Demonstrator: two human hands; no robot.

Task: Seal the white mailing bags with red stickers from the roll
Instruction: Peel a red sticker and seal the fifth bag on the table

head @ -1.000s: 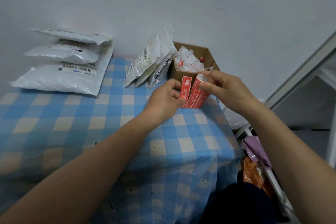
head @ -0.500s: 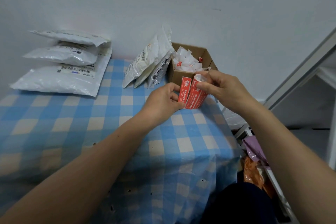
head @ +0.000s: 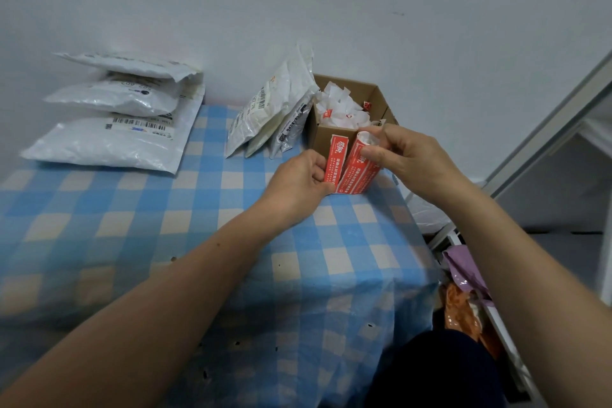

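We are at the peeling step, near the middle of the frame. The right hand (head: 407,156) grips the upright roll of red printed stickers (head: 359,164), thumb and fingers curled round its upper end. The left hand (head: 299,182) pinches the edge of one long red sticker (head: 336,159), which stands just left of the roll. Whether it is quite free of its backing we cannot tell.

Both sit in front of a brown cardboard box (head: 381,99) that is full of crumpled white backing scraps (head: 337,108). From this we judge that a good many stickers have already been used.

Three white plastic mailing bags (head: 112,139) lie stacked at the upper left of the blue-and-cream checked table (head: 165,209). Several more white mailing bags (head: 265,116) lean against the box's left side. No red shows on any of them from here, so we cannot say which pile is sealed.

No bag lies under the hands. We judge that this sticker has yet to be pressed over a flap.
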